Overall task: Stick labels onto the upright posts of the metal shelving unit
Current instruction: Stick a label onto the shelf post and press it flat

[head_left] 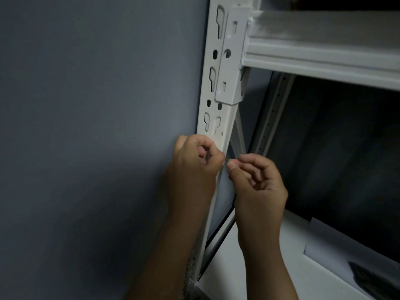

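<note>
Shelving unit, white painted metal, is filling the right half of the head view, standing just beside a grey-blue wall. Its shelf beam is running off to the right from the top, and a lower shelf board is showing pale at the bottom right, with a white sheet lying on it. The front upright post, punched with keyhole slots and round holes, is slanting down the middle, with a hooked bracket clipping the beam onto it. A thinner rear post is standing behind in the shadow.

The left hand is resting against the post's face below the slots, fingers curled and thumb pressing to forefinger; whether a label is pinched there I cannot tell. The right hand is hovering just beside the post's right edge, fingers loosely curled, thumb meeting forefinger, and I cannot tell if it is holding anything.
</note>
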`<action>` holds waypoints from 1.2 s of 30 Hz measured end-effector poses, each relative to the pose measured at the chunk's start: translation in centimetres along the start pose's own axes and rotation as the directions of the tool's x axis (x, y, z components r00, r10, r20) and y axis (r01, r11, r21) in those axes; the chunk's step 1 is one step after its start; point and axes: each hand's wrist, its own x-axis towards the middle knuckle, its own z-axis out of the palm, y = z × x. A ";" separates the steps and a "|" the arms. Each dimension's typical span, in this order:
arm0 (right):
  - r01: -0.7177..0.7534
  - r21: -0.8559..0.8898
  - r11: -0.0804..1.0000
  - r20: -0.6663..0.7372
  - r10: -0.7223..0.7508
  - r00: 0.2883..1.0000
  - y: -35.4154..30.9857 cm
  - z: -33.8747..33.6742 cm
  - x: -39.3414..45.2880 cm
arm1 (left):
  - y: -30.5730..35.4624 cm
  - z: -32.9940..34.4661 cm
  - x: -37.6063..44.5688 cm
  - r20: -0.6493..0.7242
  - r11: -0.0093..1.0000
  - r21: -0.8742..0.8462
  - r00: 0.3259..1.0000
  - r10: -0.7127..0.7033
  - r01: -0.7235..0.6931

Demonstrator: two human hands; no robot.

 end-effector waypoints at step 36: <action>-0.009 0.050 0.999 0.170 0.000 0.985 -1.5 -0.3 -0.2 | 0.3 -3.0 -0.8 0.466 0.901 -0.346 0.882 -0.076 0.260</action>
